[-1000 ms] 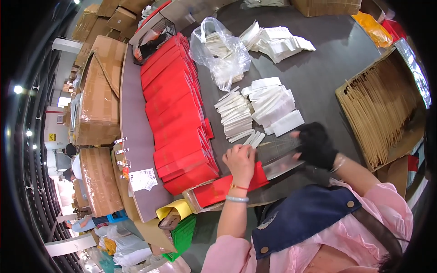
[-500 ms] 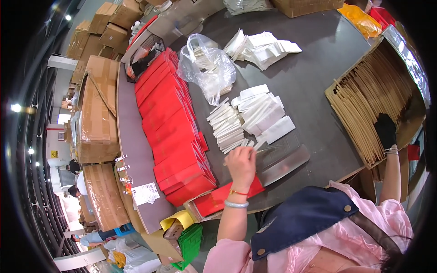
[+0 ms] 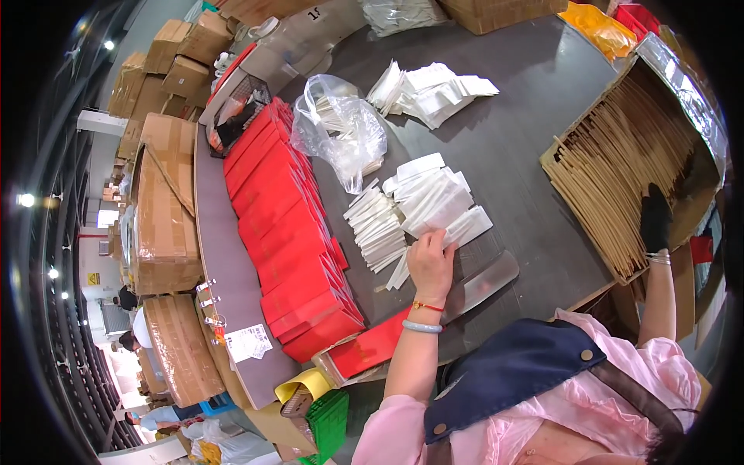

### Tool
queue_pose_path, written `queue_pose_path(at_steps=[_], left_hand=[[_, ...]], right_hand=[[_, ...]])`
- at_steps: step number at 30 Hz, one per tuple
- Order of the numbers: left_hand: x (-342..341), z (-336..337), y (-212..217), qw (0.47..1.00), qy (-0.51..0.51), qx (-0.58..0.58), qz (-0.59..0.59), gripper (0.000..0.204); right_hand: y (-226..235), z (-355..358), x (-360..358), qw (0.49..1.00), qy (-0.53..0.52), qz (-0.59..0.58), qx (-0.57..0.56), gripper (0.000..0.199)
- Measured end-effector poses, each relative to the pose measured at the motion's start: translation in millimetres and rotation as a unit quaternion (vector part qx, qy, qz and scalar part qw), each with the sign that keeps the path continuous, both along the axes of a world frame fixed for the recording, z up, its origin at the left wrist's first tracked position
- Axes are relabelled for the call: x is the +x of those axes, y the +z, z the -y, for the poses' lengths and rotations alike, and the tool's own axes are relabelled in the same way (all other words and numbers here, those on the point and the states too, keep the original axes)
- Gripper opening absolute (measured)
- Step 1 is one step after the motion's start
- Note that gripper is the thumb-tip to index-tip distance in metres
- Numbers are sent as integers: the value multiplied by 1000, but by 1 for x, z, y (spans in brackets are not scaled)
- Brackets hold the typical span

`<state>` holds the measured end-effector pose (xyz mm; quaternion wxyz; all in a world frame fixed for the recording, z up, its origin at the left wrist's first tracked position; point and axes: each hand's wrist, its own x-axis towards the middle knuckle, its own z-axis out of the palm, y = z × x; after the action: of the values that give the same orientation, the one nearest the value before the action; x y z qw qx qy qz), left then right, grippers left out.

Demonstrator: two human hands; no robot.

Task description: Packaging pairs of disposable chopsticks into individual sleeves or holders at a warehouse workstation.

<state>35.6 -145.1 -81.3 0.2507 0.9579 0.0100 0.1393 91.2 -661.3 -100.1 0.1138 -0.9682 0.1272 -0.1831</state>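
Note:
My left hand (image 3: 431, 267), with a red string and a pale bangle at its wrist, is closed at the near corner of a white paper packet (image 3: 470, 225). More such packets (image 3: 434, 198) lie fanned just beyond it. Left of them is a row of narrow white packets (image 3: 377, 229). Under my left wrist lies a red sleeve (image 3: 372, 341), beside a clear plastic strip (image 3: 492, 279). At the right, my right hand (image 3: 656, 221), in a black glove with bare fingertips, rests with fingers stretched out on thin brown sticks (image 3: 612, 178) inside a cardboard box (image 3: 701, 221).
Red sleeves (image 3: 279, 217) stand in a long overlapping row on the left. A clear plastic bag (image 3: 341, 128) of white packets and another white packet pile (image 3: 434, 89) sit farther back. A yellow and green holder (image 3: 329, 418) is at the near left edge, with cartons (image 3: 167, 201) beyond.
My left hand has moved slightly right and forward, off the red sleeve to the white packets. The right hand's fingers have straightened on the sticks. The whole view has shifted slightly.

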Motion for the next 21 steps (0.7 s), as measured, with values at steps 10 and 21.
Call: queue_pose_path(at_steps=[10,21], left_hand=[[-28,-8,46,952,66,-268,-135,17],[-117,-24,53,993,14,-14,-114,55]], right_hand=[[112,-186,-17,907,361,11,214,14],[60,-252,-20,814,536,-211,79,21]])
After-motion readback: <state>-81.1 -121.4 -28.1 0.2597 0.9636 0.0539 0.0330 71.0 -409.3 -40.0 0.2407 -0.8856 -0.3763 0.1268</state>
